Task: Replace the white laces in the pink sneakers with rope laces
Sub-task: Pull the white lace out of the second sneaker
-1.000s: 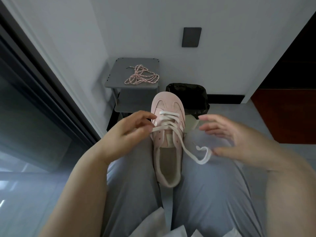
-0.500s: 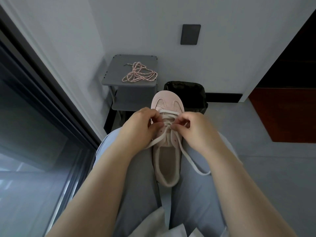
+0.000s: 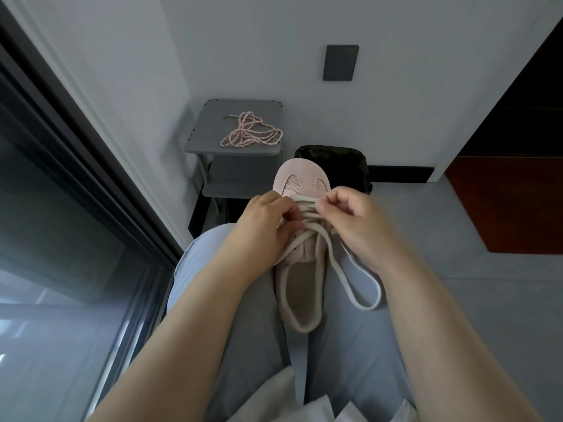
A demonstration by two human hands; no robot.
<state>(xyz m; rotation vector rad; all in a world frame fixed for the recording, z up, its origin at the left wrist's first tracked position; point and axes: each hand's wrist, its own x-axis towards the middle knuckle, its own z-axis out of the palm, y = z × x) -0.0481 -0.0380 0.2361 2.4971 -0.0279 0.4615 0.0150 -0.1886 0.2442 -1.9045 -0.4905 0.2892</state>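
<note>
Left hand (image 3: pixel 262 228), right hand (image 3: pixel 355 222), fingers (image 3: pixel 336 198) curled, pinching white lace (image 3: pixel 305 198)

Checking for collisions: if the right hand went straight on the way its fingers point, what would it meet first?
Probably the left hand, just across the white lace on the pink sneaker; depth is unclear.

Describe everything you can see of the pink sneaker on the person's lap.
The pink sneaker looks like soft suede with mesh panels at the toe and a pale lining. It lies sole down between the thighs of grey trousers, toe pointing away. A flat white lace is threaded through its front rows, loose lengths trailing to both sides. The left hand and right hand pinch that lace near the toe.
</note>
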